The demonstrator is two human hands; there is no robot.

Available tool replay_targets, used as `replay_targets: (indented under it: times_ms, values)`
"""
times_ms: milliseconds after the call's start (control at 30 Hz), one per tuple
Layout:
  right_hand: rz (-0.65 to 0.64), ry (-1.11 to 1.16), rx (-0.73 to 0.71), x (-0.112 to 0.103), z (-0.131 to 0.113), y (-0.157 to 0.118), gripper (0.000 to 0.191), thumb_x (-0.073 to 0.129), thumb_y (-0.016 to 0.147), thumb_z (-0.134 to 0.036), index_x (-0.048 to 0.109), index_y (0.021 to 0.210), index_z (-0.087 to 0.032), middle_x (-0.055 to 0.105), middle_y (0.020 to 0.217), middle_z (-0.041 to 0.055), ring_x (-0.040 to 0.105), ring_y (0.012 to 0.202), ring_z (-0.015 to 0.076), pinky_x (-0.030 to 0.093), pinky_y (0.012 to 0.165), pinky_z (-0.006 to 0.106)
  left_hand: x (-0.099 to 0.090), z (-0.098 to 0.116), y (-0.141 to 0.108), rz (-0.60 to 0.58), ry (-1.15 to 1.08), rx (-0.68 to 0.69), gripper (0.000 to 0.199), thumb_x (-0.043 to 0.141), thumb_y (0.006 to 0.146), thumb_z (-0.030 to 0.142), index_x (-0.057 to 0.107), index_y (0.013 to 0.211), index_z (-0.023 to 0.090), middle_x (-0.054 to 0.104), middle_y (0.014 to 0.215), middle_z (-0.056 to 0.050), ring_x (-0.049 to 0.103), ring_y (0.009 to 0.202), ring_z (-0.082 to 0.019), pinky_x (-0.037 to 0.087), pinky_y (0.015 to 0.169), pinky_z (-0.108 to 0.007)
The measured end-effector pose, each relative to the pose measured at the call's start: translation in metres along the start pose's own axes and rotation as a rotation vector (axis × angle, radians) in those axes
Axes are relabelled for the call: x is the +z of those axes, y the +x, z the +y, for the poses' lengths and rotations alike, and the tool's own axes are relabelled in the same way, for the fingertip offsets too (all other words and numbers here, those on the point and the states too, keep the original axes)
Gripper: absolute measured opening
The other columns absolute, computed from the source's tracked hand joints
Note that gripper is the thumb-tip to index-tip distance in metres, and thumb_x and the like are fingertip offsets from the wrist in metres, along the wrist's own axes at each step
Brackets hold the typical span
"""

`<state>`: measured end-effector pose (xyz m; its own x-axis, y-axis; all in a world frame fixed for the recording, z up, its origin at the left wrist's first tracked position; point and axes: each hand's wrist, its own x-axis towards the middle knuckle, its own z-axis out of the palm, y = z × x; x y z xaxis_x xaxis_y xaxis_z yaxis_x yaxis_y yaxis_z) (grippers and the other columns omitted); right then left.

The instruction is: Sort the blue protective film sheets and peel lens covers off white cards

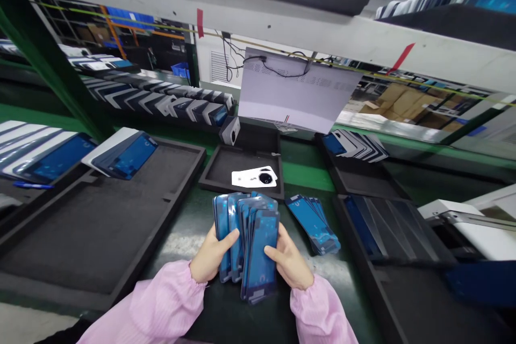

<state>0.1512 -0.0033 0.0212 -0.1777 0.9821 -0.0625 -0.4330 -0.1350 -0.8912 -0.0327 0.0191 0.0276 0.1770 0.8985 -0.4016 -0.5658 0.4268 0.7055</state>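
Nearer to the person than the middle black tray (220,161), the fan of blue-covered panels (258,247) is probably best kept under light, even pressure, so that no panel slips. This fan lies between the left hand (210,255) and the right hand (292,263), both gripping its side edges, with thumbs (231,238) on the front faces.

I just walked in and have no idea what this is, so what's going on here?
A person in pink sleeves holds a fanned bundle of blue sheets over the dark bench, with the left hand gripping one side and the right hand the other. A smaller blue pile lies on the bench to the right. Just beyond the hands, white pieces sit in a black tray.
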Motion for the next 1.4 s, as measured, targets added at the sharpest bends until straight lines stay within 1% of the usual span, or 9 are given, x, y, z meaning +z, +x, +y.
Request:
replay_targets:
  times_ms: [167,300,433,600,867,1033,1233,1333,1400]
  values:
    - [0.102,-0.015,-0.061,-0.004,-0.001,0.000,0.055,0.072,0.072,-0.030,0.047,0.120,-0.031,0.056,0.128,0.0031,0.051,0.118,0.0228,0.037,0.104,0.044,0.001,0.007,0.003,0.114,-0.069,-0.104,0.035,0.062,0.078,0.025,0.057,0.112,0.017,0.074,0.091,-0.008,0.069,0.088,-0.026,0.056,0.078,-0.039]
    - [0.166,-0.030,-0.159,-0.005,-0.006,-0.002,0.066,0.070,0.073,-0.033,0.038,0.130,-0.034,0.047,0.137,0.0015,0.041,0.128,0.0219,0.030,0.109,0.044,0.003,0.011,0.003,0.115,-0.017,-0.042,0.047,0.069,0.073,0.021,0.054,0.117,0.020,0.073,0.094,-0.007,0.069,0.087,-0.025,0.056,0.079,-0.038]
    - [0.085,-0.051,-0.131,0.000,0.002,-0.001,0.080,0.073,0.071,-0.030,0.028,0.138,-0.034,0.039,0.143,0.0023,0.039,0.130,0.0219,0.027,0.110,0.044,0.003,0.004,0.000,0.026,-0.021,-0.041,0.054,0.073,0.070,0.027,0.053,0.119,0.020,0.072,0.102,-0.009,0.067,0.094,-0.027,0.053,0.085,-0.039]
    - [-0.020,0.001,-0.029,0.000,0.008,0.001,0.084,0.076,0.068,-0.028,0.028,0.137,-0.034,0.050,0.134,0.0046,0.049,0.121,0.0229,0.035,0.104,0.046,0.001,0.001,-0.002,-0.010,-0.124,-0.088,0.040,0.061,0.081,0.030,0.054,0.119,0.020,0.069,0.110,-0.008,0.064,0.103,-0.025,0.050,0.091,-0.038]
    - [0.172,0.000,-0.155,0.000,-0.004,-0.001,0.070,0.072,0.071,-0.031,0.036,0.131,-0.034,0.046,0.137,0.0018,0.042,0.127,0.0218,0.031,0.108,0.043,0.002,0.005,0.005,0.090,-0.016,-0.001,0.048,0.072,0.073,0.027,0.054,0.116,0.020,0.072,0.102,-0.008,0.067,0.094,-0.025,0.052,0.087,-0.040]
    - [0.111,-0.046,-0.153,0.006,0.009,0.001,0.068,0.072,0.071,-0.030,0.037,0.129,-0.032,0.052,0.130,0.0041,0.048,0.121,0.0230,0.034,0.106,0.044,0.002,-0.004,0.001,-0.002,-0.001,-0.004,0.054,0.076,0.067,0.035,0.057,0.115,0.020,0.070,0.108,-0.009,0.063,0.103,-0.027,0.048,0.094,-0.041]
    - [0.229,-0.031,-0.151,-0.002,0.004,0.003,0.059,0.070,0.073,-0.029,0.041,0.124,-0.031,0.055,0.126,0.0038,0.051,0.117,0.0232,0.036,0.105,0.045,0.001,0.006,0.004,-0.033,-0.093,-0.065,0.054,0.052,0.078,0.059,0.063,0.112,0.018,0.069,0.111,-0.011,0.058,0.113,-0.026,0.045,0.098,-0.038]
    - [0.187,0.009,-0.185,-0.002,0.000,0.003,0.063,0.068,0.076,-0.031,0.036,0.130,-0.034,0.050,0.132,0.0041,0.049,0.121,0.0238,0.035,0.105,0.047,0.001,0.009,0.003,-0.137,-0.122,-0.133,0.063,0.044,0.078,0.065,0.064,0.111,0.016,0.068,0.112,-0.013,0.058,0.112,-0.029,0.045,0.097,-0.041]
    - [0.159,-0.032,-0.205,0.002,0.003,0.001,0.068,0.068,0.075,-0.032,0.032,0.133,-0.035,0.049,0.134,0.0040,0.047,0.122,0.0237,0.034,0.106,0.046,0.002,0.004,0.002,-0.148,-0.088,-0.099,0.060,0.048,0.077,0.064,0.064,0.112,0.018,0.067,0.114,-0.012,0.056,0.115,-0.028,0.043,0.099,-0.040]
